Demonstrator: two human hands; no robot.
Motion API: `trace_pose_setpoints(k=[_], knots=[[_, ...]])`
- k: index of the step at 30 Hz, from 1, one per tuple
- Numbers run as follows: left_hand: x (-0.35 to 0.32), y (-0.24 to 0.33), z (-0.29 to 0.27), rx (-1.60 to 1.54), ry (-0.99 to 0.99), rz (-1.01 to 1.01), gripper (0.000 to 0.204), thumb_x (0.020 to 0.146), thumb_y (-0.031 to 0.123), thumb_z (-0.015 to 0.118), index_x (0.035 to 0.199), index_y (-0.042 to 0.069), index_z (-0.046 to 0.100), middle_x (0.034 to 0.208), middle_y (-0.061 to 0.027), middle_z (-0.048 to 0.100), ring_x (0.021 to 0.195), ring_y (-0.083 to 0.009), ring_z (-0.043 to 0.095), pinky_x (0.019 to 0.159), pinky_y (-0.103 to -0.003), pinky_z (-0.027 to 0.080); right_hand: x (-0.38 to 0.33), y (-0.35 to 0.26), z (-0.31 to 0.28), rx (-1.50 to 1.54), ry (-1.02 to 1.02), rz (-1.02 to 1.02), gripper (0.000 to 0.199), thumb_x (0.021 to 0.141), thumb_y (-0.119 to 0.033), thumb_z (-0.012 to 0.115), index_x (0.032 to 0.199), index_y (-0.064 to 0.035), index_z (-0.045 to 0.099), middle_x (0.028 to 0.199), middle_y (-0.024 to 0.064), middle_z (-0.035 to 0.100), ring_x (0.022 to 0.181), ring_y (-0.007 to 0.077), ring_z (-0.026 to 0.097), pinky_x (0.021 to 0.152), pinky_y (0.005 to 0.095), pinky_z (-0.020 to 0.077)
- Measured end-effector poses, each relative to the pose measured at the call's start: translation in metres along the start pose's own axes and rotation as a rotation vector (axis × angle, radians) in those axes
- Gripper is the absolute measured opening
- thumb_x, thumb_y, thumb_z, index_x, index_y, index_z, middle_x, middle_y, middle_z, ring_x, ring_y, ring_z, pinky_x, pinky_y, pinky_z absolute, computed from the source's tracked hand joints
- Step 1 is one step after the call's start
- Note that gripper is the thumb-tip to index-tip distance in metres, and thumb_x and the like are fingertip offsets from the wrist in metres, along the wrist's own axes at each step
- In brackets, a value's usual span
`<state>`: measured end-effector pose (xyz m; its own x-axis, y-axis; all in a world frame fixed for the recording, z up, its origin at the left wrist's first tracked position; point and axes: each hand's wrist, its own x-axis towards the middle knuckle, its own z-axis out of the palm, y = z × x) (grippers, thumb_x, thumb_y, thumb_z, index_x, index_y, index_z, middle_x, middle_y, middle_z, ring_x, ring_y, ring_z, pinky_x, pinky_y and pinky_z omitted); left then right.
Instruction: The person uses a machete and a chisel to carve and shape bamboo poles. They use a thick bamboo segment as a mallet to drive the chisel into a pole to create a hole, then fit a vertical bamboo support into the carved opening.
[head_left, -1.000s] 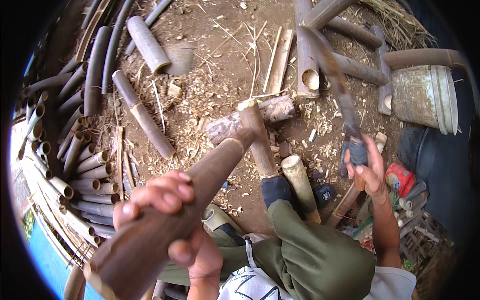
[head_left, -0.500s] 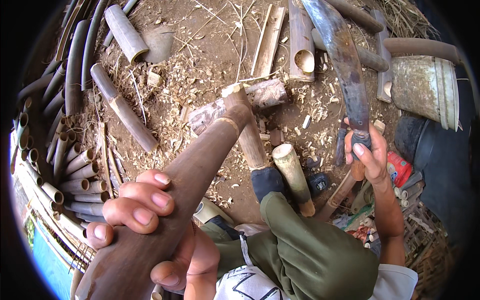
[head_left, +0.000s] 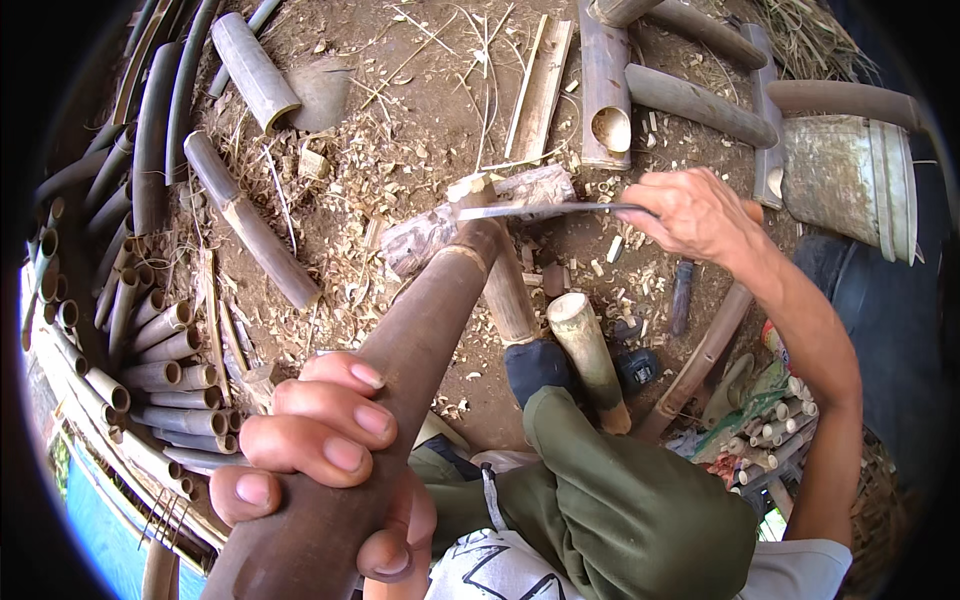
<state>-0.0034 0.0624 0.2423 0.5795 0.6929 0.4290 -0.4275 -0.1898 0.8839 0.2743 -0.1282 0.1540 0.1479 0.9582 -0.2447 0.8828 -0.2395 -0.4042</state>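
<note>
My left hand (head_left: 320, 450) is wrapped round a thick brown bamboo pole (head_left: 425, 320) that slants from the lower left to the middle. The pole's far end lies by a rough log (head_left: 420, 238) and over another bamboo length (head_left: 510, 300). In my right hand (head_left: 690, 215) is a machete, whose blade (head_left: 540, 209) shows edge-on and reaches across the pole's far end. Whether the blade touches the bamboo I cannot tell. My fingers hide most of the machete's handle.
Beside my knee stands a pale round wooden block (head_left: 585, 350). Cut bamboo tubes (head_left: 165, 340) are stacked on the left. A grey bucket (head_left: 845, 185) and a bamboo frame (head_left: 700, 105) stand at the far right. Wood chips (head_left: 350, 180) litter the dirt.
My right hand has swung the machete from upright at the right down and leftward to the pole's far end. My left hand and the pole's near end have shifted slightly right.
</note>
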Motion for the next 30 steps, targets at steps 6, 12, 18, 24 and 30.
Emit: trace_pose_setpoints(k=[6, 12, 18, 24, 30], knots=[[-0.004, -0.003, -0.003, -0.069, 0.041, -0.064, 0.066, 0.084, 0.033, 0.076, 0.133, 0.016, 0.035, 0.103, -0.0043, 0.054, 0.090, -0.0226, 0.059, 0.085, -0.046, 0.046, 0.017, 0.023, -0.002, -0.100, -0.195, -0.040, 0.017, 0.088, -0.025, 0.065, 0.085, -0.0084, 0.063, 0.073, 0.0084, 0.061, 0.066, 0.0303, 0.063, 0.059, 0.0426, 0.0532], [0.016, -0.111, -0.019, 0.274, 0.038, -0.470, 0.065, 0.087, 0.026, 0.071, 0.135, 0.001, 0.035, 0.123, -0.0227, 0.055, 0.104, -0.0269, 0.062, 0.093, -0.046, 0.048, -0.061, 0.038, -0.034, -0.115, -0.167, 0.283, 0.023, 0.093, -0.027, 0.061, 0.100, -0.0071, 0.070, 0.087, 0.0103, 0.069, 0.076, 0.0295, 0.067, 0.068, 0.0421, 0.0538], [0.067, -0.237, -0.088, 1.121, -0.006, -0.534, 0.090, 0.084, 0.050, 0.071, 0.141, -0.009, 0.032, 0.105, -0.0219, 0.058, 0.095, -0.0311, 0.063, 0.084, -0.043, 0.054, -0.058, -0.042, 0.010, 0.240, 0.215, 0.311, 0.078, 0.081, 0.001, 0.058, 0.150, 0.0010, 0.022, 0.101, 0.0173, 0.057, 0.089, 0.0256, 0.062, 0.076, 0.0389, 0.0557], [0.010, -0.122, 0.029, -0.109, -0.362, -1.219, 0.066, 0.089, 0.061, 0.061, 0.108, -0.002, 0.059, 0.080, -0.0037, 0.061, 0.073, -0.0116, 0.059, 0.062, -0.029, 0.050, 0.022, -0.128, 0.046, 0.611, 0.609, 0.263, 0.082, 0.090, -0.020, 0.062, 0.151, 0.0051, 0.014, 0.129, 0.0342, 0.051, 0.117, 0.0415, 0.056, 0.101, 0.0487, 0.0455], [0.028, -0.110, -0.053, 0.113, -0.033, -1.070, 0.024, 0.086, 0.015, 0.071, 0.102, 0.004, 0.058, 0.080, -0.0059, 0.063, 0.064, -0.0130, 0.063, 0.061, -0.028, 0.056, -0.107, -0.143, 0.157, 0.384, -0.063, 0.841, 0.089, 0.081, -0.049, 0.072, 0.138, 0.0077, 0.035, 0.127, 0.0307, 0.047, 0.118, 0.0451, 0.049, 0.101, 0.0494, 0.0408]])
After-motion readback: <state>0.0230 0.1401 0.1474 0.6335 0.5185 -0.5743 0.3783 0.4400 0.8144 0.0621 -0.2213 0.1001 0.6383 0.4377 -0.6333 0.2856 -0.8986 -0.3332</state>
